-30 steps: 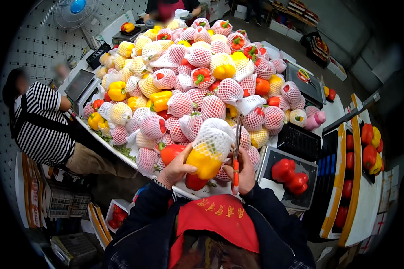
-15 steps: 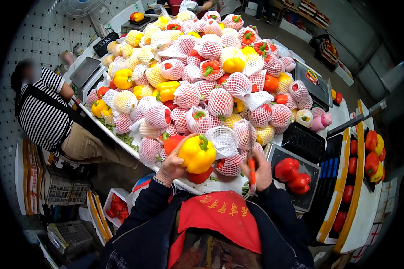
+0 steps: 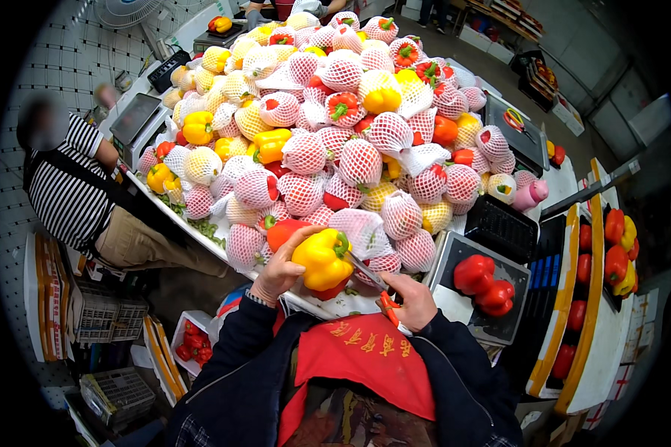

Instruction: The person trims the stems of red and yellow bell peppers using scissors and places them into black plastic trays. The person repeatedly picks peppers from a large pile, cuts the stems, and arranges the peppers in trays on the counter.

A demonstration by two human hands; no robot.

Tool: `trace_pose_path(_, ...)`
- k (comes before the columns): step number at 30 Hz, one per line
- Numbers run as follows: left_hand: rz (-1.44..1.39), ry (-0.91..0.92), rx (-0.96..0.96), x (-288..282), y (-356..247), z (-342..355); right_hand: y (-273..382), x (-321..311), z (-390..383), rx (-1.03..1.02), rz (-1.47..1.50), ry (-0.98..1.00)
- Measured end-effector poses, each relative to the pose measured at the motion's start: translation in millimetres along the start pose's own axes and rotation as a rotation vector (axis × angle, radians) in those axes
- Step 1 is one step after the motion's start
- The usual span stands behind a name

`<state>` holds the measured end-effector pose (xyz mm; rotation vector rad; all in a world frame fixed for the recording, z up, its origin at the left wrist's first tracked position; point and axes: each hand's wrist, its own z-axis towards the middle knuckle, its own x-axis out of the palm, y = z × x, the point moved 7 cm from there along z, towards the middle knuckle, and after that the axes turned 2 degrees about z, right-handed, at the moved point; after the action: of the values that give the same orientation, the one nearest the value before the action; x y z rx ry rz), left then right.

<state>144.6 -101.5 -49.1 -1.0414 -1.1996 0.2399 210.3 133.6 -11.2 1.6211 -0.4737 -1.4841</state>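
A yellow bell pepper (image 3: 322, 262) sits in my left hand (image 3: 281, 270), its green stem pointing up and to the right. My right hand (image 3: 412, 300) is closed around orange-handled scissors (image 3: 367, 273), and their blades reach the pepper's stem. Whether the blades are apart I cannot make out. A red pepper (image 3: 282, 232) lies just beyond my left fingers, and another red one is partly hidden below the yellow pepper. Right behind the scissors are peppers in white foam nets (image 3: 402, 216), part of a large heap of red and yellow peppers.
To my right, two red peppers (image 3: 495, 297) rest on a scale beside a black tray (image 3: 502, 228). Foam boxes (image 3: 583, 298) with red peppers stand farther right. A person in a striped top (image 3: 65, 197) is at the left table edge. Other scissors (image 3: 516, 121) lie on the far-right scale.
My right hand has swung the scissors from pointing upward to pointing left, bringing their blades to the pepper's stem. The left hand keeps the yellow pepper in nearly the same place.
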Motion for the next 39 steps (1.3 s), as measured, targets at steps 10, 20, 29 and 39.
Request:
trace_pose_path(10,0.087,-0.028,-0.065,16.0,-1.5,-12.1,-11.6,11.3,-16.8,-0.016,-0.042,0.043)
trace_pose_path(20,0.002,-0.132,-0.088,0.6,21.2,-29.9,-8.9,22.5,-30.7,-0.004,-0.198,0.032)
trace_pose_path(29,-0.099,-0.218,-0.044,-9.9,30.2,-41.0,-16.1,24.9,-21.9,0.049,-0.157,-0.037)
trace_pose_path(39,-0.099,-0.124,-0.011,18.3,26.7,-30.4,-59.5,-1.8,41.8,0.168,-0.3,-0.233)
